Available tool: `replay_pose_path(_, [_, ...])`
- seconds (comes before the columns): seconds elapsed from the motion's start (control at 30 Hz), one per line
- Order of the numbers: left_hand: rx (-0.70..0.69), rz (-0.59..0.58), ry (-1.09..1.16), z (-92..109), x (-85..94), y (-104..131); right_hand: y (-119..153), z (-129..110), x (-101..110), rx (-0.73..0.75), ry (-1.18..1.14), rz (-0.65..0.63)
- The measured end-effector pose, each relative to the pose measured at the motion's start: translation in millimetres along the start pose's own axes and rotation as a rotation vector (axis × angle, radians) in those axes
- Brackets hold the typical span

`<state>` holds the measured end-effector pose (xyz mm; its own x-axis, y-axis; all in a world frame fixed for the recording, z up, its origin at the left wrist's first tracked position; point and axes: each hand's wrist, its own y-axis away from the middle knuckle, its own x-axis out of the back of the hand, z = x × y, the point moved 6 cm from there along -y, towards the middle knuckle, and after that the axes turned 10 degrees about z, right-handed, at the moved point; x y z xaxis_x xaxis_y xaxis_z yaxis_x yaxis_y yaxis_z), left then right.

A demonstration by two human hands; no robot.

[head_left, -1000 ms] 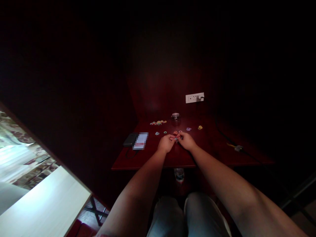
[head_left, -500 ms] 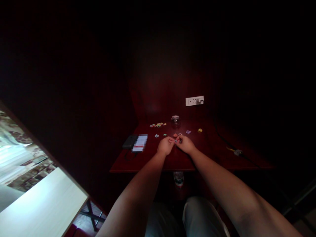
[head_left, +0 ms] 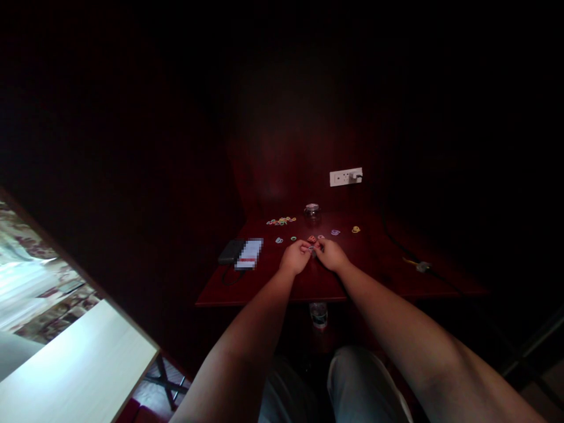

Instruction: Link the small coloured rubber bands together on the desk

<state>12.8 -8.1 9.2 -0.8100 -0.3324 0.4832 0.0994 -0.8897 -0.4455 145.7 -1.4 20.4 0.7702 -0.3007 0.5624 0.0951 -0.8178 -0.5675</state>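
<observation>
My left hand point(head_left: 296, 257) and my right hand point(head_left: 330, 255) meet over the dark red table. Between their pinched fingertips is a small pale stitch marker point(head_left: 311, 248), partly covered by the fingers. Just beyond the fingertips lie an orange-red stitch marker group point(head_left: 312, 239) and a pink one point(head_left: 321, 237). In the same row sit light blue markers point(head_left: 279, 240) and a green one point(head_left: 294, 238) to the left. Purple markers point(head_left: 335, 232) and yellow markers point(head_left: 356, 230) lie to the right. Farther back is a mixed pile of coloured stitch markers point(head_left: 281, 221).
A clear jar point(head_left: 312, 212) stands by the back wall. On the left lie a black case point(head_left: 231, 251) and a phone point(head_left: 249, 254) with a blurred screen. A cable with a connector point(head_left: 423, 267) crosses the right side. A bottle point(head_left: 318, 316) is below the table edge point(head_left: 264, 304).
Both hands stay together at nearly the same spot. The held stitch marker has turned slightly between the fingertips. The whole view has shifted a little.
</observation>
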Motion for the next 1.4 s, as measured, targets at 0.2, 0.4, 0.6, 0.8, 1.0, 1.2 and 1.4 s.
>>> replay_pose_path(0.2, [-0.006,-0.005,-0.039,0.9,0.6,0.5,-1.1,1.3,-2.7,0.020,-0.005,-0.012])
replay_pose_path(0.4, [0.005,0.009,-0.036,1.6,2.5,-0.6,-1.5,3.1,-5.7,0.016,-0.049,-0.031])
replay_pose_path(0.6, [0.021,0.019,-0.037,1.0,2.2,-2.4,-3.2,3.0,-4.7,0.038,-0.059,-0.006])
replay_pose_path(0.8, [0.001,0.012,-0.015,4.7,3.3,-1.0,-0.4,0.4,-5.9,0.045,-0.125,-0.044])
replay_pose_path(1.0, [0.019,-0.007,0.011,5.0,3.0,-0.4,-0.7,0.4,-4.0,0.045,-0.089,-0.025])
replay_pose_path(1.2, [-0.017,-0.001,0.049,3.6,1.9,-0.9,-0.5,0.1,-2.9,0.056,-0.045,0.003])
replay_pose_path(1.4, [-0.023,0.002,0.040,4.2,4.0,0.8,1.6,-3.7,0.9,0.032,-0.050,0.007])
